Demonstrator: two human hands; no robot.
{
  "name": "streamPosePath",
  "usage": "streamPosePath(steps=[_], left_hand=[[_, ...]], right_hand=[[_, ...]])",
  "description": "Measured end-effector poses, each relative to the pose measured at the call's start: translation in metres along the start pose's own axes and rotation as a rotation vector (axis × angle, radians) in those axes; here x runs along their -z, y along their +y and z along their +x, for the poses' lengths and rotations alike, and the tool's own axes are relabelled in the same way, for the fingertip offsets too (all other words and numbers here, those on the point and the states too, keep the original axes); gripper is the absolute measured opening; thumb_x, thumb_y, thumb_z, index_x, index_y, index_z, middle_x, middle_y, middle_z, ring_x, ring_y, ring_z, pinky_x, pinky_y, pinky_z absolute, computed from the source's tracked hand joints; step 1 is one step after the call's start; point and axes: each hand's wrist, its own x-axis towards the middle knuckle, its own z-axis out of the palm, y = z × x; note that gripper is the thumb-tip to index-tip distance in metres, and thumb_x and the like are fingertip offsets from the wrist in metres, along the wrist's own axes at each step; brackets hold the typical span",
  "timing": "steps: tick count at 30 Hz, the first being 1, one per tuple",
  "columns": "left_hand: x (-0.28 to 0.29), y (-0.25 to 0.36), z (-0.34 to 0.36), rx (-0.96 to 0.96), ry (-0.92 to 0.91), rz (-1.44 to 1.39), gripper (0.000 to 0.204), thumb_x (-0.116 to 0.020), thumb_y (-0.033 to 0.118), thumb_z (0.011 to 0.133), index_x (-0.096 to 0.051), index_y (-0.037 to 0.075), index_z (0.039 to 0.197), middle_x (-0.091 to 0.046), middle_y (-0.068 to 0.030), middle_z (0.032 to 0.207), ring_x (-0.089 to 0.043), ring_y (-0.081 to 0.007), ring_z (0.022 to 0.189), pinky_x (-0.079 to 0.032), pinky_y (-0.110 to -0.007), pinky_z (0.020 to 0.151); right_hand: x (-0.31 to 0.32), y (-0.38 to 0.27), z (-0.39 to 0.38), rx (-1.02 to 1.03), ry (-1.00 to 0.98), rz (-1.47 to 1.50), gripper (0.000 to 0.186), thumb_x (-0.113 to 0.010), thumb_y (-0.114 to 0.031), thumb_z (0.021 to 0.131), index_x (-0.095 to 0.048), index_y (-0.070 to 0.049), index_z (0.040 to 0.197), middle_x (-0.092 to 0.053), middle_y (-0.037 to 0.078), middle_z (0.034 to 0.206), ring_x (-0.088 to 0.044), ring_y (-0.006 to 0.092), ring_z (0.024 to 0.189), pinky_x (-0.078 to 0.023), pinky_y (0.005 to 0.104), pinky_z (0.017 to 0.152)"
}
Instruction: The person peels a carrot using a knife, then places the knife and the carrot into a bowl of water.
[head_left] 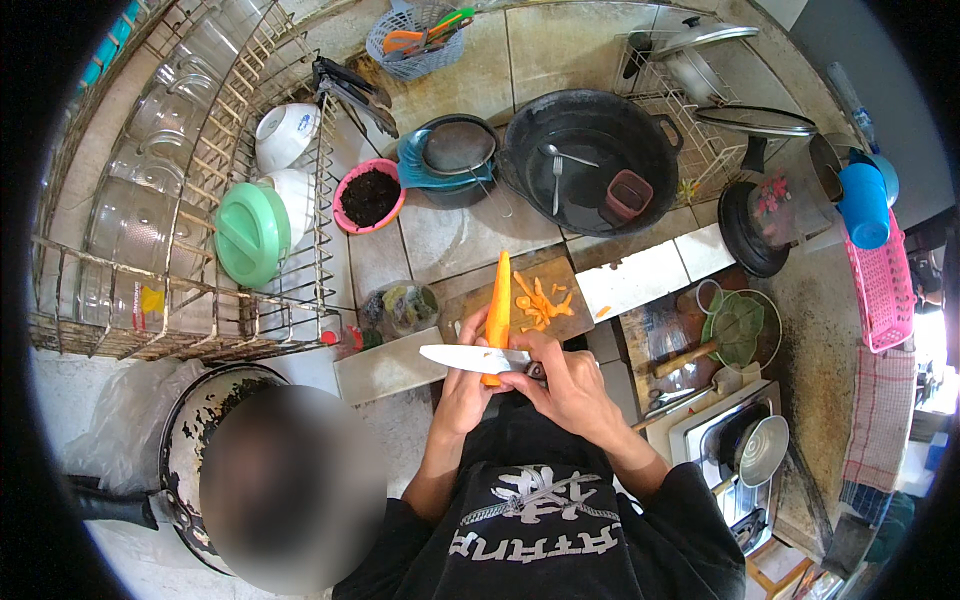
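A peeled-looking orange carrot (499, 300) points away from me, its lower end gripped in my left hand (462, 395). My right hand (566, 388) is closed round the handle of a knife (465, 359). The knife's broad pale blade lies crosswise over the carrot near its lower end, pointing left. Just beyond my hands, a wooden cutting board (465, 308) bears a small heap of orange carrot peelings (541, 302). One loose scrap rests on the white tile to the right of the board.
A large black basin (525, 195) holds a fork, a spoon and a reddish container. Left stands a wire dish rack (190, 350) with glasses and bowls. A pink pot of dark soil (370, 198) sits between them. To the right is a gas stove (690, 440) with a pan.
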Motion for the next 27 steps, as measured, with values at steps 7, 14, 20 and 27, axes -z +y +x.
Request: streamPosePath(steps=[7, 14, 20, 27], left_hand=[[0.0, 0.001, -0.003, -0.028, -0.052, -0.016, 0.048, -0.037, 0.031, 0.104, -0.025, 0.01, 0.147, -0.049, -0.0034, 0.108, -0.048, -0.0091, 0.083, -0.042, -0.023, 0.068], [-0.008, -0.005, -0.009, -0.027, -0.21, -0.147, 0.049, -0.037, 0.031, 0.104, -0.024, 0.01, 0.146, -0.049, -0.0075, 0.11, -0.047, -0.0152, 0.077, -0.041, -0.028, 0.066], [-0.005, -0.002, -0.002, -0.049, -0.111, -0.161, 0.055, -0.044, 0.03, 0.102, -0.022, 0.009, 0.147, -0.052, -0.0033, 0.104, -0.05, -0.0085, 0.082, -0.042, -0.022, 0.068], [-0.011, -0.004, 0.001, -0.055, -0.074, -0.091, 0.053, -0.043, 0.028, 0.102, -0.023, 0.008, 0.147, -0.05, -0.0018, 0.106, -0.049, -0.0068, 0.082, -0.042, -0.021, 0.067]], right_hand=[[0.0, 0.002, 0.0, -0.012, 0.024, -0.031, 0.046, -0.071, -0.03, 0.085, -0.051, -0.002, 0.115, -0.06, 0.013, 0.059, -0.062, 0.0312, 0.051, -0.046, 0.0402, 0.045], [0.012, 0.01, 0.008, -0.045, 0.108, -0.015, 0.048, -0.074, -0.03, 0.082, -0.052, -0.001, 0.114, -0.058, 0.012, 0.058, -0.061, 0.0301, 0.049, -0.046, 0.0386, 0.045], [0.011, 0.006, -0.002, 0.041, 0.033, 0.012, 0.046, -0.072, -0.031, 0.084, -0.053, -0.002, 0.114, -0.059, 0.011, 0.058, -0.061, 0.0292, 0.049, -0.045, 0.0373, 0.044], [0.013, 0.007, -0.001, 0.056, 0.026, -0.041, 0.045, -0.072, -0.031, 0.085, -0.053, -0.002, 0.114, -0.058, 0.009, 0.056, -0.06, 0.0279, 0.048, -0.044, 0.0369, 0.044]])
